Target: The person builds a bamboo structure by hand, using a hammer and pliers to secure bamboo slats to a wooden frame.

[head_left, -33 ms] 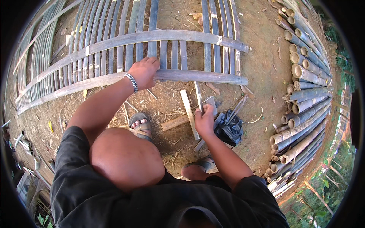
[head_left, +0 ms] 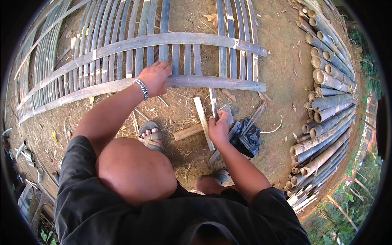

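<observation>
A bamboo lattice [head_left: 163,38] of split slats and curved cross rails lies on the ground ahead of me. My left hand [head_left: 156,78], wearing a chain bracelet [head_left: 141,88], is closed around the near bamboo rail [head_left: 216,81] where a slat meets it; its fingertips are partly hidden. My right hand [head_left: 219,130] grips the lower end of a thin bamboo strip [head_left: 213,101], whose far end reaches the near rail between two slats. Just left of that hand is a pale flat strip [head_left: 203,122], lying across a piece of bamboo [head_left: 188,132].
A black plastic bag [head_left: 248,141] sits right of my right hand. Stacked bamboo poles [head_left: 326,118] line the right side. My sandalled feet [head_left: 150,134] stand on bare soil with scraps. Several short pipe-like pieces [head_left: 26,153] lie at the far left.
</observation>
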The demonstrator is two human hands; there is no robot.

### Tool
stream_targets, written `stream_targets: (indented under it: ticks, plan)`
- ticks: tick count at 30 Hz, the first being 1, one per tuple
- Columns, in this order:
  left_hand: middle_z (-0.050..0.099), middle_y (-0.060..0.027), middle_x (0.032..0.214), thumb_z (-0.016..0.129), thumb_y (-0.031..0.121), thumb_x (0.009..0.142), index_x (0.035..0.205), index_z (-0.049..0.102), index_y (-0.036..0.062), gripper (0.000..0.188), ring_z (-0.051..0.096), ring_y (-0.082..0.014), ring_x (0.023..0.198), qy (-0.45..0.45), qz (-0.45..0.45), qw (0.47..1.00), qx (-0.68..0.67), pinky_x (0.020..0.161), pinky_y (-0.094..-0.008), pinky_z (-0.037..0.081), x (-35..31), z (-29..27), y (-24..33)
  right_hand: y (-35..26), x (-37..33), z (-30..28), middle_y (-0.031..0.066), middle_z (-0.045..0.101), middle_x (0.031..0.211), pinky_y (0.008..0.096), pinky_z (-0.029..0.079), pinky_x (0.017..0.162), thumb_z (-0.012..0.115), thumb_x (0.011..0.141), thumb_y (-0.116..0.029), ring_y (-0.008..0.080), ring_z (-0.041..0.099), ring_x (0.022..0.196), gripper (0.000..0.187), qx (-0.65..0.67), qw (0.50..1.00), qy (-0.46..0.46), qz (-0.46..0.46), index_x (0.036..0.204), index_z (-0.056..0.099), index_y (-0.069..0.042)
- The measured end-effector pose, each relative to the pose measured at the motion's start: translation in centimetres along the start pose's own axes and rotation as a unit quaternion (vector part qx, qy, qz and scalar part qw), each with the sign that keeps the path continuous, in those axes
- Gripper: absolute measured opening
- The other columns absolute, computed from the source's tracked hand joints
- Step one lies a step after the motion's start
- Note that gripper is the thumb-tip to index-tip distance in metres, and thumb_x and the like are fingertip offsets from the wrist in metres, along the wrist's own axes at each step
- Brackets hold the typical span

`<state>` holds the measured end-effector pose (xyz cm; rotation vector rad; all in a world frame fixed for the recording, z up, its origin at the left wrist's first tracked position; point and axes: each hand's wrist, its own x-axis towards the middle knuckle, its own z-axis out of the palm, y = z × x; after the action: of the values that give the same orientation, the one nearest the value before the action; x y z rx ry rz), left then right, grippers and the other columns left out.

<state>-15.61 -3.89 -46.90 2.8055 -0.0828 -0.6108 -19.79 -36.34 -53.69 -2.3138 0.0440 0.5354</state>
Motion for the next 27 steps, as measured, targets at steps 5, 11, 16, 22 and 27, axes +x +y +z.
stream_targets:
  ticks: [5,11,16,22,27]
  plan:
    - [0.055,-0.0139,0.120,0.077,0.015,0.070,0.118,0.058,0.0013,0.054,0.054,-0.0317,0.120,-0.001,0.006,1.000,0.001,0.101,-0.0421,0.050,0.4,0.4,0.0,-2.4,4.1,3.6,0.0251,0.057,0.112,0.0461,0.045,0.093,0.067,0.087,-0.007,0.0385,0.059,0.107,0.041,0.024,0.995,0.066,-0.073,0.121,0.045,0.002]
    - [0.055,-0.0136,0.117,0.077,0.014,0.071,0.115,0.058,0.0026,0.050,0.056,-0.0312,0.116,0.006,0.022,1.000,0.016,0.099,-0.0417,0.051,1.1,2.2,-1.1,-4.0,5.3,3.4,0.0192,0.058,0.116,0.0447,0.047,0.094,0.075,0.081,-0.010,0.0367,0.059,0.109,0.046,-0.066,0.994,0.073,-0.036,0.121,0.053,-0.005]
    - [0.056,-0.0134,0.116,0.077,0.014,0.070,0.113,0.058,0.0029,0.048,0.056,-0.0311,0.116,0.014,0.020,1.000,0.017,0.096,-0.0422,0.052,1.0,2.4,-1.1,-4.2,4.7,2.2,0.0150,0.062,0.108,0.0437,0.051,0.086,0.079,0.079,-0.014,0.0343,0.062,0.101,0.046,-0.082,0.995,0.048,-0.013,0.119,0.058,-0.007]
    - [0.055,-0.0132,0.115,0.076,0.013,0.070,0.112,0.059,0.0027,0.047,0.056,-0.0312,0.115,0.019,0.018,1.000,-0.006,0.096,-0.0416,0.052,0.9,2.6,-1.2,-3.6,6.6,4.0,0.0134,0.065,0.097,0.0406,0.052,0.079,0.082,0.078,-0.016,0.0293,0.066,0.087,0.038,-0.008,0.997,0.076,0.012,0.108,0.063,-0.003]
    - [0.055,-0.0125,0.114,0.076,0.013,0.069,0.111,0.059,0.0032,0.047,0.056,-0.0309,0.114,0.023,0.022,0.999,0.001,0.097,-0.0415,0.052,1.1,2.7,-1.1,-3.4,8.3,5.6,0.0129,0.066,0.090,0.0384,0.052,0.074,0.084,0.076,-0.015,0.0249,0.066,0.080,0.036,0.047,0.990,0.120,0.055,0.100,0.062,-0.001]
